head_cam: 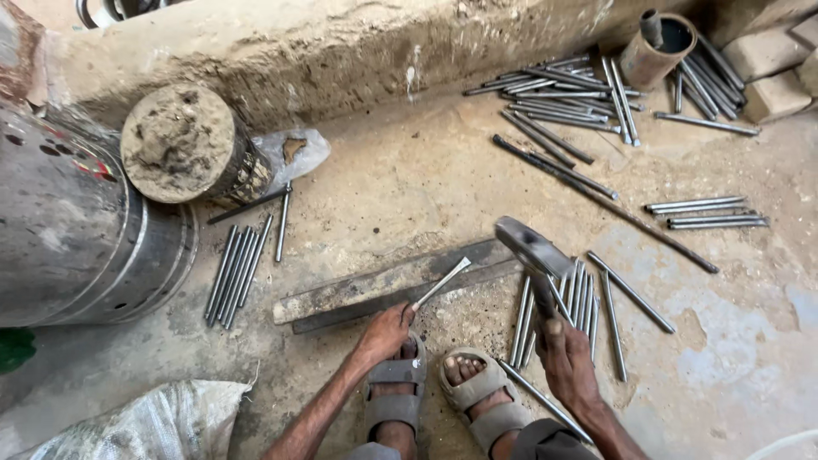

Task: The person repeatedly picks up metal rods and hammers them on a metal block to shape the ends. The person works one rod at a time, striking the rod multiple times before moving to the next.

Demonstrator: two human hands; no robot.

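My left hand grips a short metal rod by its near end, its far tip resting on a flat steel bar that lies on the ground. My right hand holds a hammer by the handle, with the head raised above the bar's right end. My sandalled feet sit between the two hands. Several loose rods lie on the ground beside my right hand.
A bundle of rods lies left of the bar, beside a large metal drum and a dirt-topped cylinder. More rods and a rusty pipe sit at the back by the concrete ledge. A sack lies near left.
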